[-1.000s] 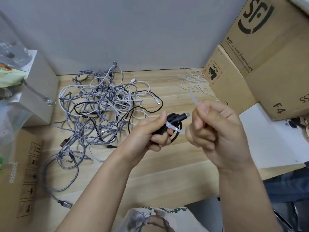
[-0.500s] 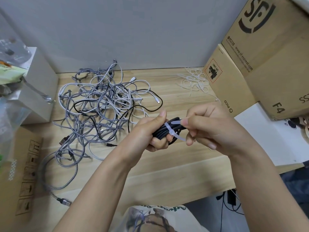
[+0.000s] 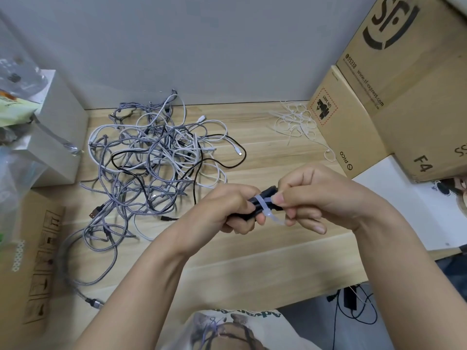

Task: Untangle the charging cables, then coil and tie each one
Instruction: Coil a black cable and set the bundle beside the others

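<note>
Far left: a flat cardboard box (image 3: pixel 38 263) with printed handling symbols, lying on the wooden table (image 3: pixel 265 269); above it a white box (image 3: pixel 58 127) with crumpled plastic bags (image 3: pixel 15 102) on and beside it.

Next, mid-left on the table: the tangle of charging cables (image 3: pixel 151 157), grey braided, white and black strands looped through one another, a grey braided lead trailing toward the near edge and ending in a metal plug (image 3: pixel 94 302).

Centre, raised above the table: left hand (image 3: pixel 227 210) curled round a coiled black cable (image 3: pixel 262 204), fingers wrapped under the bundle, thumb on top. A white zip tie (image 3: pixel 264 202) looped round that bundle, its free tail poking out below.

Just right, touching: right hand (image 3: pixel 318 195) with fingers curled, thumb and forefinger pinching the zip tie against the black coil.

Behind the right hand, near the wall: a loose heap of spare white zip ties (image 3: pixel 295 122).

Far right: stacked cardboard boxes (image 3: pixel 394 97), the larger printed with a courier logo, and a white sheet (image 3: pixel 404 203) under their near corner.
</note>
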`<action>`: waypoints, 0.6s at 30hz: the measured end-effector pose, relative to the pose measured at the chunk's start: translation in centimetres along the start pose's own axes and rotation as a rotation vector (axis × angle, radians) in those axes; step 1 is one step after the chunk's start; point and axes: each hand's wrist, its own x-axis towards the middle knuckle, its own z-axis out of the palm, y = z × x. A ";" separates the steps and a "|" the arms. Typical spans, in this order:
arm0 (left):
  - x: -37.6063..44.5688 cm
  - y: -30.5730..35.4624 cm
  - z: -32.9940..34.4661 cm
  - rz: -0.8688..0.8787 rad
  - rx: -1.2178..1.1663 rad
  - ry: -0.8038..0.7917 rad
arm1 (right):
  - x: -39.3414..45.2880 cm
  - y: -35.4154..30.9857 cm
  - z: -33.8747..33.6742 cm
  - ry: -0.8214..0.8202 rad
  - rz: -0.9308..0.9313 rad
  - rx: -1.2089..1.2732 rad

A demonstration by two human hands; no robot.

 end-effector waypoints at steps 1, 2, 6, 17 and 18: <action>0.0 0.1 0.0 -0.012 0.006 -0.014 | -0.1 0.0 -0.1 -0.025 0.004 -0.005; 0.0 0.2 -0.1 -0.016 0.008 -0.034 | -0.2 0.0 -0.3 -0.049 -0.003 -0.019; -0.1 0.6 -0.1 0.006 0.023 -0.080 | -0.4 0.2 -0.7 -0.072 -0.080 -0.128; -0.1 0.5 -0.1 0.041 0.274 -0.133 | -1.1 0.5 0.3 0.216 -0.280 -0.832; 0.0 0.4 -0.1 0.045 0.283 -0.106 | -1.0 0.7 0.6 0.293 -0.307 -0.899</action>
